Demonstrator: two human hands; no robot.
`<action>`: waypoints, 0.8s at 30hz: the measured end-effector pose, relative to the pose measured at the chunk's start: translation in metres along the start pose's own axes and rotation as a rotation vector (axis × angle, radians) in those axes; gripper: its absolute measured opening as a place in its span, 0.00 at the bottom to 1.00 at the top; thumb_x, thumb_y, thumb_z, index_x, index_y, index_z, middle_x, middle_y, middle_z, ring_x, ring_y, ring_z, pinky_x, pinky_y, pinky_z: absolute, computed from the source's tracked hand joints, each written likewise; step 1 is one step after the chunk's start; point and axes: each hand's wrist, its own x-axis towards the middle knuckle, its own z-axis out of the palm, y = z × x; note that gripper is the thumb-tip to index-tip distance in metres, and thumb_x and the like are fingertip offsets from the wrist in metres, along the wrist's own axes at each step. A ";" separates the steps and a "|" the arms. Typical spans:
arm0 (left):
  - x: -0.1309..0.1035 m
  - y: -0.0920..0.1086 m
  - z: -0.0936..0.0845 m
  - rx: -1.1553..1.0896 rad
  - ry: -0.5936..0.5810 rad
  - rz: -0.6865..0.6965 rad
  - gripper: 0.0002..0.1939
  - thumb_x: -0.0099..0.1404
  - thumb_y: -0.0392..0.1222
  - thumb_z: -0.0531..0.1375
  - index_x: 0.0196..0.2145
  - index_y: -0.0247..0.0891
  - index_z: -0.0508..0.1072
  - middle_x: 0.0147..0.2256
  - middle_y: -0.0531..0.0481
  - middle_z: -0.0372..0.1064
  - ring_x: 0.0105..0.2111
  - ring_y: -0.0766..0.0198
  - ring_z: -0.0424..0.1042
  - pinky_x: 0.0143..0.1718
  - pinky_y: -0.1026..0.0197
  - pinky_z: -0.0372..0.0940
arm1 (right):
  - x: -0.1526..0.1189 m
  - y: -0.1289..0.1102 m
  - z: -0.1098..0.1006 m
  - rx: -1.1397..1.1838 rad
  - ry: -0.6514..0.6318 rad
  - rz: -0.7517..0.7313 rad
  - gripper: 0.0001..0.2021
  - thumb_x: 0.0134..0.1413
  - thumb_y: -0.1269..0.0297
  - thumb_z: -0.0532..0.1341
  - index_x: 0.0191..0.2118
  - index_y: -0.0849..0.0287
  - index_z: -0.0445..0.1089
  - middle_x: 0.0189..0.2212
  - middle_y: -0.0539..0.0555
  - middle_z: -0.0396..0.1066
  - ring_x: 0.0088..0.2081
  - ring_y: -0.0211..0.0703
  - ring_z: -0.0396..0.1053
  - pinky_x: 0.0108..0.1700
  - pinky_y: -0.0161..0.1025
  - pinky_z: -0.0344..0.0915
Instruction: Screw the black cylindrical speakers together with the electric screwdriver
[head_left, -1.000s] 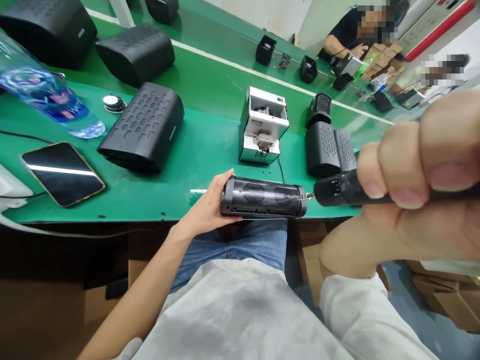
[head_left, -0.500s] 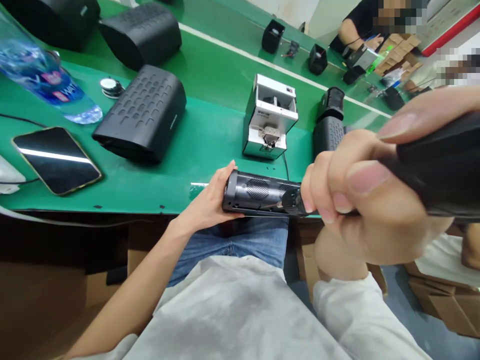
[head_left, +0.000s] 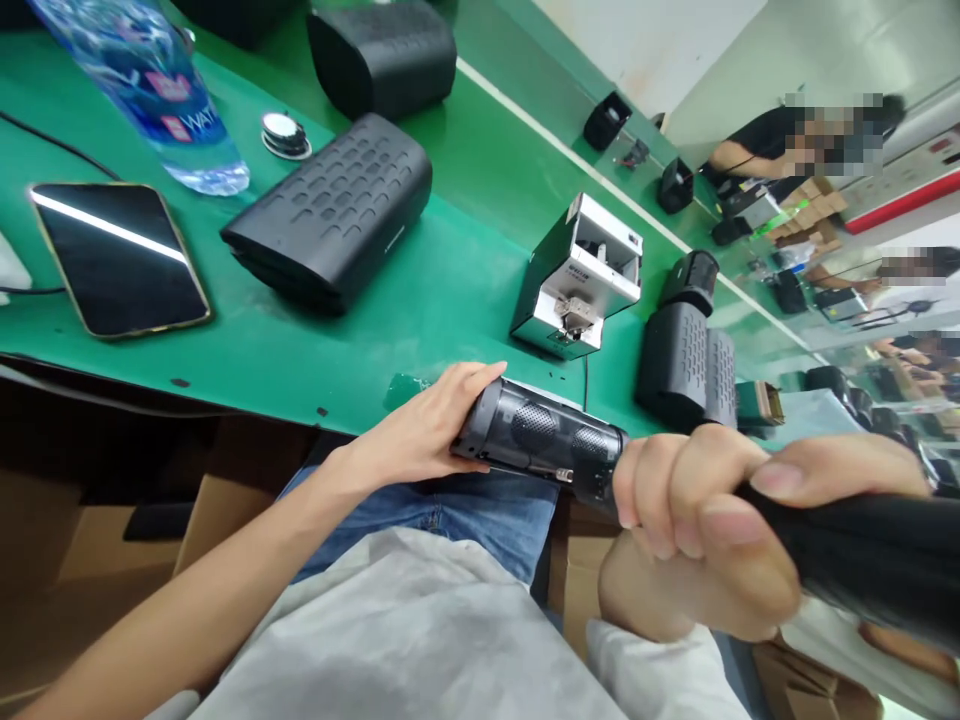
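Note:
My left hand (head_left: 429,425) is wrapped around the left end of a black speaker body (head_left: 510,430) with round perforated grilles, held at the table's front edge. My right hand (head_left: 705,520) is closed around a black electric screwdriver (head_left: 862,550), whose thick body runs off to the right. The driver's front end points left at the speaker body; whether its tip touches a screw I cannot tell. Just behind the speaker body stands a white and black screw feeder (head_left: 581,285).
On the green table (head_left: 420,340) are a black speaker (head_left: 337,210), a phone (head_left: 124,260), a water bottle (head_left: 172,110) and a round silver part (head_left: 285,133). More speaker housings (head_left: 675,360) stand at the right. Co-workers sit along the far right. Cardboard boxes are below the table.
The view has turned, so the table things shift right and tilt. The speaker body and the screwdriver appear lower, both hands keeping their hold.

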 end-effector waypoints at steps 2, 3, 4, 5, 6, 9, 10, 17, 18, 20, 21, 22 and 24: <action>0.000 0.000 0.000 0.008 0.002 -0.007 0.72 0.64 0.43 0.81 0.85 0.55 0.34 0.75 0.30 0.55 0.75 0.29 0.64 0.73 0.25 0.68 | -0.003 0.004 0.010 0.034 0.026 -0.121 0.12 0.72 0.74 0.68 0.51 0.51 0.69 0.24 0.39 0.62 0.17 0.31 0.59 0.19 0.33 0.66; -0.001 0.000 0.001 0.012 0.006 -0.009 0.72 0.64 0.42 0.81 0.85 0.56 0.34 0.76 0.30 0.55 0.75 0.29 0.63 0.74 0.25 0.68 | -0.004 0.006 0.014 0.043 0.042 -0.140 0.12 0.71 0.76 0.68 0.51 0.52 0.70 0.25 0.40 0.64 0.18 0.31 0.60 0.20 0.33 0.67; -0.001 0.001 0.001 0.014 0.011 -0.012 0.73 0.63 0.41 0.81 0.85 0.57 0.34 0.76 0.31 0.55 0.75 0.30 0.63 0.74 0.25 0.68 | -0.004 0.008 0.016 0.048 0.058 -0.128 0.13 0.71 0.77 0.67 0.52 0.52 0.70 0.26 0.40 0.65 0.19 0.32 0.62 0.22 0.33 0.68; -0.001 0.001 0.001 0.017 0.016 -0.017 0.73 0.63 0.39 0.81 0.85 0.57 0.34 0.76 0.32 0.55 0.76 0.30 0.63 0.74 0.26 0.68 | -0.005 0.009 0.017 0.058 0.080 -0.116 0.13 0.71 0.77 0.67 0.52 0.52 0.70 0.26 0.41 0.65 0.20 0.32 0.64 0.23 0.33 0.68; -0.001 0.001 0.001 0.020 0.019 -0.023 0.74 0.62 0.38 0.81 0.85 0.57 0.34 0.76 0.32 0.56 0.76 0.30 0.63 0.74 0.26 0.67 | -0.004 0.008 0.017 0.071 0.088 -0.104 0.14 0.70 0.78 0.67 0.51 0.51 0.70 0.26 0.41 0.66 0.21 0.33 0.65 0.24 0.34 0.69; -0.001 0.002 0.001 0.033 0.020 -0.035 0.76 0.60 0.35 0.81 0.85 0.57 0.32 0.76 0.32 0.55 0.77 0.31 0.63 0.75 0.26 0.67 | 0.004 -0.001 0.012 0.113 0.028 -0.072 0.13 0.68 0.76 0.69 0.50 0.52 0.72 0.25 0.41 0.67 0.21 0.35 0.67 0.24 0.35 0.67; -0.001 0.002 0.001 0.037 0.017 -0.033 0.76 0.60 0.35 0.81 0.85 0.57 0.31 0.77 0.32 0.54 0.78 0.31 0.62 0.76 0.26 0.66 | 0.010 -0.007 0.009 0.130 0.016 -0.081 0.13 0.68 0.74 0.71 0.51 0.52 0.73 0.24 0.41 0.67 0.19 0.35 0.65 0.22 0.35 0.65; -0.002 -0.001 0.001 0.061 -0.019 -0.057 0.74 0.64 0.37 0.78 0.85 0.57 0.26 0.80 0.31 0.49 0.81 0.31 0.56 0.78 0.25 0.62 | 0.101 -0.015 -0.026 0.027 0.343 -0.348 0.14 0.56 0.71 0.76 0.40 0.48 0.72 0.20 0.39 0.57 0.15 0.35 0.53 0.16 0.38 0.57; -0.002 -0.001 0.001 0.069 -0.021 -0.056 0.74 0.65 0.37 0.77 0.85 0.57 0.26 0.80 0.31 0.48 0.81 0.31 0.56 0.78 0.25 0.62 | 0.116 -0.004 -0.030 -0.009 0.395 -0.408 0.14 0.58 0.69 0.76 0.38 0.47 0.70 0.20 0.40 0.56 0.16 0.36 0.55 0.17 0.40 0.57; -0.003 -0.002 0.001 0.081 -0.022 -0.053 0.74 0.65 0.38 0.76 0.85 0.56 0.25 0.80 0.31 0.48 0.81 0.30 0.56 0.78 0.25 0.61 | 0.145 0.023 -0.034 -0.064 0.437 -0.476 0.16 0.61 0.61 0.77 0.38 0.47 0.68 0.19 0.40 0.55 0.17 0.37 0.56 0.18 0.41 0.58; -0.003 -0.002 0.001 0.083 -0.023 -0.053 0.73 0.66 0.38 0.76 0.85 0.56 0.25 0.80 0.31 0.48 0.81 0.30 0.56 0.78 0.25 0.61 | 0.156 0.038 -0.035 -0.083 0.443 -0.495 0.17 0.64 0.56 0.77 0.38 0.47 0.67 0.20 0.40 0.55 0.17 0.37 0.56 0.18 0.41 0.58; -0.003 -0.002 0.000 0.082 -0.024 -0.054 0.73 0.66 0.39 0.76 0.85 0.56 0.25 0.80 0.30 0.48 0.81 0.30 0.56 0.78 0.24 0.61 | 0.166 0.052 -0.035 -0.097 0.447 -0.508 0.18 0.65 0.52 0.77 0.39 0.47 0.66 0.21 0.39 0.55 0.16 0.37 0.56 0.18 0.40 0.58; -0.003 -0.003 0.000 0.073 -0.028 -0.055 0.74 0.66 0.40 0.77 0.85 0.56 0.25 0.80 0.30 0.48 0.80 0.30 0.57 0.78 0.24 0.61 | 0.181 0.078 -0.038 -0.119 0.456 -0.514 0.19 0.66 0.47 0.75 0.41 0.48 0.66 0.23 0.39 0.57 0.15 0.35 0.56 0.18 0.39 0.58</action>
